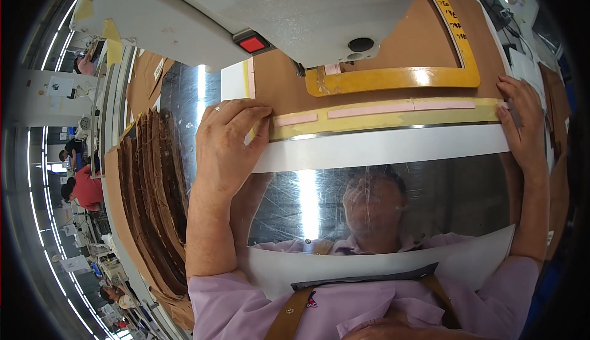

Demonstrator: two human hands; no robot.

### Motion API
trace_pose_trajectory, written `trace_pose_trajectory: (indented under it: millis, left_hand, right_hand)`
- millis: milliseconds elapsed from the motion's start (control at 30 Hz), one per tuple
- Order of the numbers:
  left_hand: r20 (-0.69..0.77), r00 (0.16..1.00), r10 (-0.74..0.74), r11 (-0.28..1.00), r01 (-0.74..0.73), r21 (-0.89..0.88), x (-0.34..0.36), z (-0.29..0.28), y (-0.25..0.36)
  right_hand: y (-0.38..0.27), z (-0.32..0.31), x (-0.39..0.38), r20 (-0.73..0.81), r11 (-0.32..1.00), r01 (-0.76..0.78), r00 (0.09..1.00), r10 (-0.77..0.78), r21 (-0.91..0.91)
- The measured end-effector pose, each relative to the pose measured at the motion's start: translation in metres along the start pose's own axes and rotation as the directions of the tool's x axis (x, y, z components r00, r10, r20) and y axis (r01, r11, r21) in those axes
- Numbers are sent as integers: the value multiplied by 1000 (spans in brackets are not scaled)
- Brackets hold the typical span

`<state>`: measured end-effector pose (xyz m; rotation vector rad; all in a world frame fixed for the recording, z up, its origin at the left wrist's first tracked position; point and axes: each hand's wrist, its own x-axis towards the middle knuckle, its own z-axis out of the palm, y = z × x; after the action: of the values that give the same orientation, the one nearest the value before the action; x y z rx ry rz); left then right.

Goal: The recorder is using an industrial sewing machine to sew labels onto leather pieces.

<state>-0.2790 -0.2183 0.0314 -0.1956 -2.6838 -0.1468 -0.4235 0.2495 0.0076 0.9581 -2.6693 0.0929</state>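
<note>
A flat brown panel (289, 82) lies under the machine head, its near edge bordered by a yellow tape strip (393, 117) with pink pieces on it. At the panel's near left corner, my left hand (230, 137) pinches the edge between thumb and bent fingers. My right hand (522, 119) grips the right end of the same edge, thumb near the corner and fingers farther back along the side. On top of the panel sits a yellow frame (393, 81) with handwriting on its right arm. The machine head hides the frame's far left part.
Overhead is a big grey sewing machine head (319, 14) with a red switch (252, 44). A shiny metal plate (381, 211) and white sheet (369, 146) lie nearer me. Stacked brown pieces (150, 186) stand at left; cables (513, 30) run at far right. People work at far left.
</note>
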Motion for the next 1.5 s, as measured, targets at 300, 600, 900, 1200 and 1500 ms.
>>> trace_pose_trajectory:
  millis: [300, 600, 900, 1200, 1500]
  left_hand:
    - [59, 996, 70, 997, -72, 36, 1, 0, -6]
    - [70, 996, 63, 998, -64, 9, 3, 0, -2]
    - [308, 942, 136, 966, -56, -253, 3, 5, 20]
    - [401, 907, 129, 983, -65, -169, 4, 1, 21]
    - [93, 985, 145, 981, -155, 119, -3, 5, 17]
  right_hand:
    - [-3, -3, 1, -60, 986, -68, 995, 78, 155]
    - [-1, -8, 0, -89, 994, -8, 996, 18, 111]
    - [-4, -1, -11, 73, 998, 48, 996, -51, 47]
    - [-7, -2, -18, 19, 996, 91, 996, -91, 8]
    - [-9, -3, -18, -56, 993, 116, 992, -114, 32]
